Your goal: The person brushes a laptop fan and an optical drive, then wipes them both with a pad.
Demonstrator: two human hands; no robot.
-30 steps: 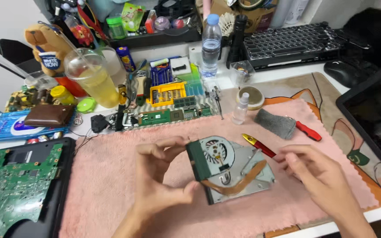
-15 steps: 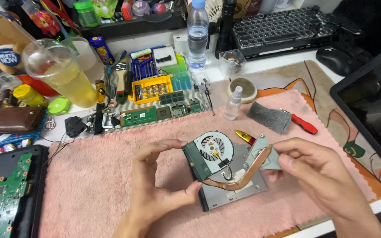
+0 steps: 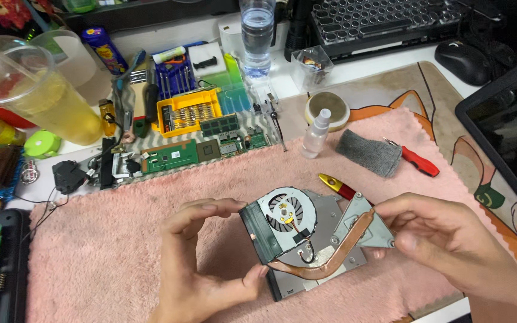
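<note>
Now my left hand (image 3: 201, 263) pinches fan assembly (image 3: 285, 218) at left edge; my right hand (image 3: 444, 245) grips its metal plate (image 3: 369, 230), above pink towel (image 3: 121, 239).

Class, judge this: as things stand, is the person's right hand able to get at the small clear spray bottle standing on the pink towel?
Probably not straight away: the right hand is pinching the metal plate of the laptop fan and copper heat pipe assembly. Once it lets go, the path to the small clear spray bottle over the pink towel looks open.
</note>
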